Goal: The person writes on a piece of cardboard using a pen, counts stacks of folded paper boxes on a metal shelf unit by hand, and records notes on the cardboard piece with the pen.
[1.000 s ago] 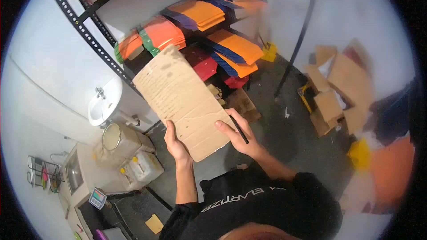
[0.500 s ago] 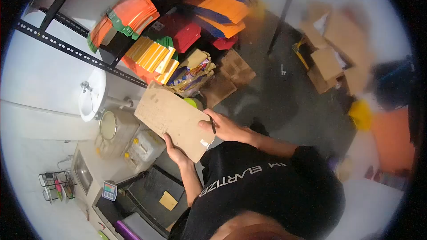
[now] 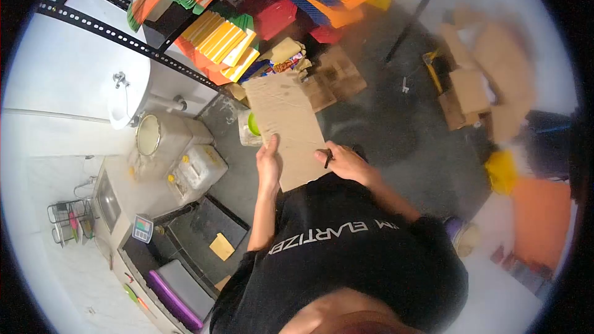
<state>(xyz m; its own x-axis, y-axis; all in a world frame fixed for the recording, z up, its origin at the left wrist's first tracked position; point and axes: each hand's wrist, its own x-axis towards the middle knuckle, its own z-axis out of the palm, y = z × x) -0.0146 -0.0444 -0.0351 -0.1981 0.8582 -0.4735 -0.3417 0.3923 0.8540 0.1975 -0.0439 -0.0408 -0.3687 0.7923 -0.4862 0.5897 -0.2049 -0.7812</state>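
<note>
A tan rectangular piece of cardboard [image 3: 292,127], with darker smudges near its far end, is held out in front of the black T-shirt. Along its left edge, my left hand [image 3: 268,166] is closed, thumb lying on top. My right hand [image 3: 348,164] grips the near right edge and also has a slim black pen-like object [image 3: 327,156] between thumb and fingers; its exact kind is unclear. Beyond the cardboard's left side, a pale container with a bright green round piece [image 3: 253,125] shows in part.
A black metal rack [image 3: 124,40] carries stacks of yellow [image 3: 213,37], orange and red folded sheets. Jerrycans [image 3: 197,173], a washbasin [image 3: 127,102] and a sink [image 3: 108,201] stand left. Cardboard pieces [image 3: 469,89] lie at right. A digital scale [image 3: 142,229] sits lower left.
The cardboard has turned so its far end points more straight ahead, and it has shifted right with both hands. The view has shifted too. Both hands keep their hold.
</note>
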